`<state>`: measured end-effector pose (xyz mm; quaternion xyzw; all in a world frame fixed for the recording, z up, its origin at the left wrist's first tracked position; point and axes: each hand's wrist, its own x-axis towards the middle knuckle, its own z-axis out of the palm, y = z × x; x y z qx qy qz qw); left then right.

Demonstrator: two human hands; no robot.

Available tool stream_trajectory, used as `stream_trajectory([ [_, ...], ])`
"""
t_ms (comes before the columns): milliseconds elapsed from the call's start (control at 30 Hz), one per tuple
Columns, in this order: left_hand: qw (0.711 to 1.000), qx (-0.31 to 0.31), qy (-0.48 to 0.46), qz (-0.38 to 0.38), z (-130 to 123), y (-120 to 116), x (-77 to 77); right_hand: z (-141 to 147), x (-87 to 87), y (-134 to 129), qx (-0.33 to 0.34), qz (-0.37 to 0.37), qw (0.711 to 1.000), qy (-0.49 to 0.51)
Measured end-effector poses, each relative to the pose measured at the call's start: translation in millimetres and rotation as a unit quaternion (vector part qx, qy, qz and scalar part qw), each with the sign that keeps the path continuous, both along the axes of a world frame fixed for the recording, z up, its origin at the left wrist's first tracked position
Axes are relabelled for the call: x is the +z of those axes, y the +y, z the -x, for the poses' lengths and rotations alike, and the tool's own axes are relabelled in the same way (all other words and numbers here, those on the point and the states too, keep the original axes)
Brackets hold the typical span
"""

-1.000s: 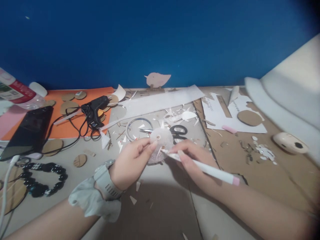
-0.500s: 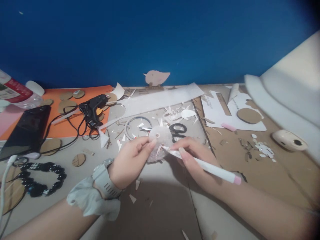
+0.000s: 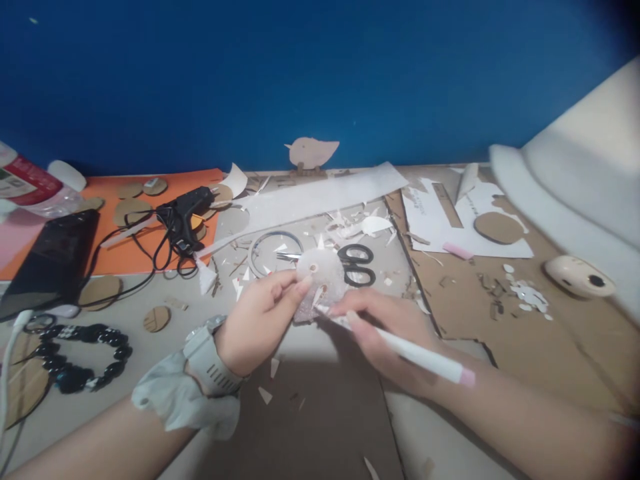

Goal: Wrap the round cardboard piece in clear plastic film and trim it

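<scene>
Between the thumb and fingers of my left hand (image 3: 267, 313) is a small pale, sparkly bird-like cutout (image 3: 327, 270) with a round eye and a pointed white tip on top. My right hand (image 3: 385, 327) grips a white pen (image 3: 420, 357) with a pink end, its tip touching the lower part of the cutout near a small white pointed shape. Behind the cutout lie scissors (image 3: 357, 264) with black handles, their blades partly hidden. A roll of tape or ring (image 3: 256, 257) rests beside them.
A black glue gun (image 3: 185, 217) with its cord lies on orange paper (image 3: 200, 187) at the left. A phone (image 3: 53, 257), a bottle (image 3: 30, 180) and a beaded bracelet (image 3: 120, 353) are nearby. A bird cutout (image 3: 313, 153) stands by the blue wall. Paper scraps are scattered about.
The pen tip has moved slightly down and left over the cutout, and my right hand has shifted down with it. My left hand keeps its hold on the cutout.
</scene>
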<state>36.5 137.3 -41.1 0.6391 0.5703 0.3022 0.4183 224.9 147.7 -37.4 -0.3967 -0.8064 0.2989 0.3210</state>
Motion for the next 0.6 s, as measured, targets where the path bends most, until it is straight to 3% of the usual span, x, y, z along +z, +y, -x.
stream_trajectory([
  [367,1.000,-0.001,0.009,-0.016,0.7,-0.2,0.5,0.5,-2.5,-0.8,0.005,-0.061,0.998,0.010],
  [600,1.000,-0.008,-0.011,-0.011,0.6,-0.3,-0.1,-1.2,-2.6,0.1,0.017,-0.062,0.998,0.004],
])
